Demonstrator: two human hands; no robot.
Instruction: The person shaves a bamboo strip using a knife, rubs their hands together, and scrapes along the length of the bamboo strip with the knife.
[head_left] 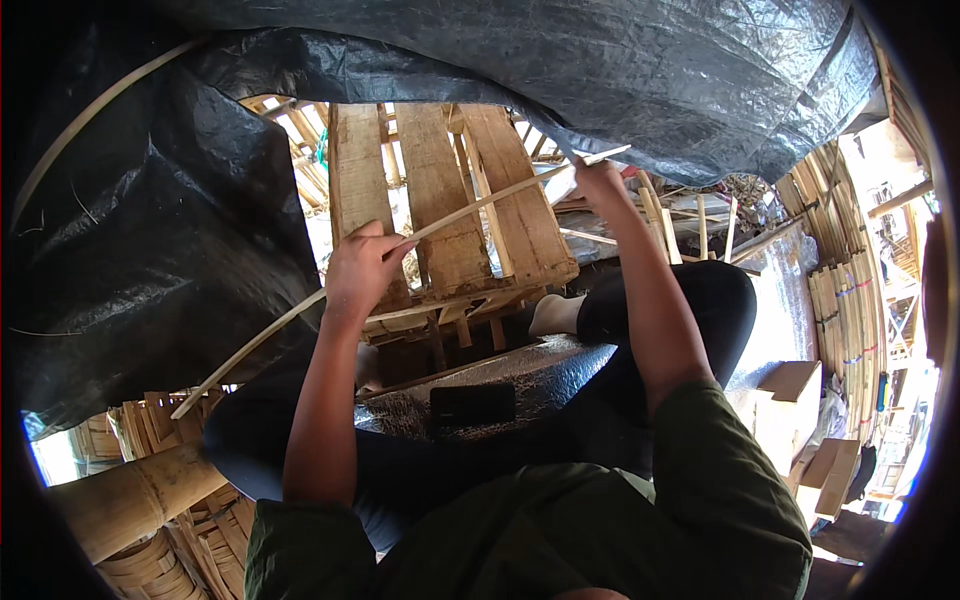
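A long, thin, pale bamboo strip [480,203] runs slantwise over a wooden slatted bench [435,200], its near end low at the left and its far end at the upper right. My left hand [362,268] is closed around the strip left of the bench's middle. Near the far end, my right hand [602,186] is closed against the strip, whose tip shows just past it. A narrow blue-grey shape meets the right fingers; whether it is a blade or the sheet's edge, I cannot tell.
Black plastic sheeting [170,220] hangs at the left and across the top. A dark flat rectangular object [472,404] lies on silvery foil matting [560,372] between my legs. Bundled bamboo strips [845,310] stand at the right, a thick bamboo pole [140,500] lower left.
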